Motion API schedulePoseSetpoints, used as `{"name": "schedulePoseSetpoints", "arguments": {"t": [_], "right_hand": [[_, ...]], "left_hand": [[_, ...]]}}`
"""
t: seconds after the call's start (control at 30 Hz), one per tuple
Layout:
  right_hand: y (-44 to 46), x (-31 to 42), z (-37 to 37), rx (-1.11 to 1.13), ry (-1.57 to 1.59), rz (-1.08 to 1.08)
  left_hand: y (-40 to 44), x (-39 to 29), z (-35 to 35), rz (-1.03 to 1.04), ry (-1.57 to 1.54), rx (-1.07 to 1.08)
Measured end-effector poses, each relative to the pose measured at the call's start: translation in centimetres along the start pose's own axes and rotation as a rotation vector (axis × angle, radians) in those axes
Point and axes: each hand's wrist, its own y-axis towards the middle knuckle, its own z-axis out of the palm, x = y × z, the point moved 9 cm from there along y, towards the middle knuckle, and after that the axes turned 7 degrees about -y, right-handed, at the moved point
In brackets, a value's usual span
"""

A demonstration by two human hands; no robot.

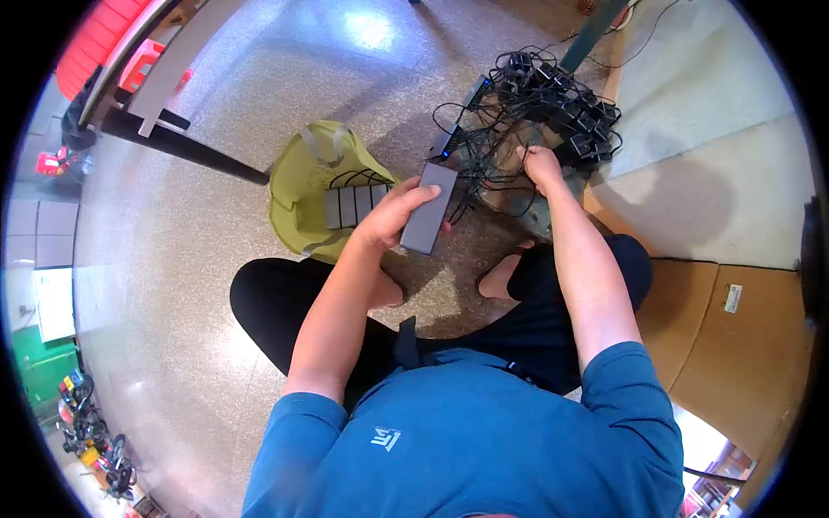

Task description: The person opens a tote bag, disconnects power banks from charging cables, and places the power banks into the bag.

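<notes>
My left hand [399,214] is wrapped round a flat grey rectangular box [429,209], thumb on its top face. At its left stands a yellow-green bag [289,186] with grey handles, holding several grey boxes [356,205] in a row with black cords. My right hand [541,167] is closed at the tangle of black cables [501,164]; what its fingers pinch is too small to make out. Just beyond it lies a heap of black power adapters [574,112]. A dark strip with blue lights [462,121] lies between the cables and the bag.
A table leg [199,151] reaches in from the upper left. At the upper right stands a green post [594,39]. Flattened cardboard [699,337] lies at the right, beside a pale panel [699,129]. Red stools [142,65] are farther off.
</notes>
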Motion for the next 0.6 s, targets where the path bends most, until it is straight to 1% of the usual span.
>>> {"name": "schedulePoseSetpoints", "arguments": {"t": [0.07,0.1,0.13,0.2,0.23,0.27,0.3,0.37,0.4,0.43,0.47,0.53,0.6], "right_hand": [[-0.1,1.0,-0.9,-0.064,-0.112,-0.060],[-0.2,1.6,-1.0,-0.074,-0.157,-0.104],[-0.6,2.0,-1.1,-0.062,-0.167,-0.119],[-1.3,2.8,-1.1,-0.035,-0.191,-0.150],[-1.5,3.1,-1.1,-0.042,-0.196,-0.182],[-1.6,3.2,-1.0,-0.048,-0.202,-0.214],[-1.6,3.4,-1.0,-0.054,-0.208,-0.247],[-2.0,4.0,-1.2,0.009,-0.252,-0.284],[-2.3,4.3,-1.4,0.042,-0.274,-0.301],[-2.2,4.7,-1.7,0.053,-0.334,-0.349],[-2.5,5.3,-1.8,0.125,-0.400,-0.387],[-3.1,6.7,-2.5,0.210,-0.512,-0.488],[-4.4,8.5,-3.6,0.263,-0.614,-0.581]], "left_hand": [[-0.9,-1.4,-0.7,0.036,-0.017,0.019],[-1.5,-2.4,-0.8,0.046,-0.032,0.077],[-2.2,-3.4,-1.0,0.090,-0.024,0.065],[-2.7,-4.6,-3.7,0.169,-0.062,-0.004],[-2.9,-5.1,-5.6,0.193,-0.043,-0.044],[-4.4,-6.2,-5.2,0.185,-0.087,-0.081],[-4.9,-6.8,-6.3,0.217,-0.048,-0.083],[-5.6,-8.6,-8.6,0.279,0.047,-0.111],[-6.2,-9.5,-10.1,0.295,0.139,-0.270],[-6.2,-10.0,-11.6,0.262,0.265,-0.363],[-5.9,-10.8,-13.5,0.226,0.388,-0.456],[-5.4,-11.1,-17.2,0.122,0.623,-0.590],[-4.7,-9.5,-22.9,0.001,0.809,-0.705]]}}
